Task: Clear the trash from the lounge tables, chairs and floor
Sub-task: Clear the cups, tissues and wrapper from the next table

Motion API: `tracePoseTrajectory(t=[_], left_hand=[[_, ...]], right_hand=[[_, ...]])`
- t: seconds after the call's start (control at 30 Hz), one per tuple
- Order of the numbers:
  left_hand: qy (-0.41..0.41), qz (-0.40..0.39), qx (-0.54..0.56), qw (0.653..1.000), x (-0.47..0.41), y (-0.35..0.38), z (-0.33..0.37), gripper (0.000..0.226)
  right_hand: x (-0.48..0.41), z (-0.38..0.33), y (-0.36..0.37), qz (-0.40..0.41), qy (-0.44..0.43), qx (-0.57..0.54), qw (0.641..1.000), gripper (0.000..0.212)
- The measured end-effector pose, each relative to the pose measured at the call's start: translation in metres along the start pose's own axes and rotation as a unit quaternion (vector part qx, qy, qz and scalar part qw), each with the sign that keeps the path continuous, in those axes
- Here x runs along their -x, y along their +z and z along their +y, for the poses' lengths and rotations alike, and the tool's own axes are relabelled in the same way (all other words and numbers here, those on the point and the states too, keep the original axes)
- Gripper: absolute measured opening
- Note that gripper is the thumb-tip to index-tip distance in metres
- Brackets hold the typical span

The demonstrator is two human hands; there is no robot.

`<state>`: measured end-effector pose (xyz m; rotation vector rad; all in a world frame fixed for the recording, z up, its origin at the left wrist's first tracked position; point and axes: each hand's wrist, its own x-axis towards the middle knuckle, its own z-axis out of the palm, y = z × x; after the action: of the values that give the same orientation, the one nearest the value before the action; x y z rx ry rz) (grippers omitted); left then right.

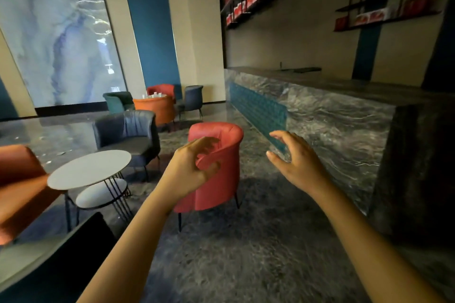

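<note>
One wide-angle view looks from the person's head, forward and slightly down across the lounge. The left hand [189, 170] and right hand [298, 162] sit close before it, the red chair [221, 192] just beyond.

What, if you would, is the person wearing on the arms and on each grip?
The left arm and the right arm are bare to the frame edge, with no sleeve in view. The left grip and the right grip are bare hands: no gloves, and no watch, bracelet or ring shows, though the picture is slightly blurred.
</note>
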<state>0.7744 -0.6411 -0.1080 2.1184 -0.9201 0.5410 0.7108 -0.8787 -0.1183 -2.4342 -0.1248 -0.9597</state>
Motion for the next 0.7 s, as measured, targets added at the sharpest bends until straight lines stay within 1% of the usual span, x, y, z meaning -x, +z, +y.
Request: tracePoseTrajectory(t=[0.23, 0.33, 0.4, 0.53, 0.63, 0.7], left_hand=[[0.013, 0.010, -0.009, 1.000, -0.133, 0.061, -0.091, 0.051], [0.007, -0.003, -0.011, 1.000, -0.182, 0.100, -0.129, 0.045], [0.003, -0.010, -0.008, 1.000, -0.214, 0.131, -0.156, 0.040], [0.003, -0.026, 0.000, 1.000, -0.289, 0.201, -0.200, 0.042], [0.011, -0.029, -0.001, 1.000, -0.364, 0.245, -0.224, 0.046], [0.013, -0.026, -0.004, 1.000, -0.418, 0.271, -0.239, 0.044]], right_hand=[[-0.107, 0.088, 0.049, -0.022, 0.018, 0.087, 0.996, 0.050], [-0.144, 0.136, 0.074, -0.034, 0.030, 0.096, 0.994, 0.051], [-0.168, 0.173, 0.095, -0.042, 0.033, 0.100, 0.994, 0.051], [-0.228, 0.257, 0.131, -0.060, 0.034, 0.120, 0.990, 0.053], [-0.293, 0.323, 0.146, -0.066, 0.030, 0.137, 0.988, 0.054], [-0.342, 0.365, 0.151, -0.063, 0.023, 0.144, 0.987, 0.054]])
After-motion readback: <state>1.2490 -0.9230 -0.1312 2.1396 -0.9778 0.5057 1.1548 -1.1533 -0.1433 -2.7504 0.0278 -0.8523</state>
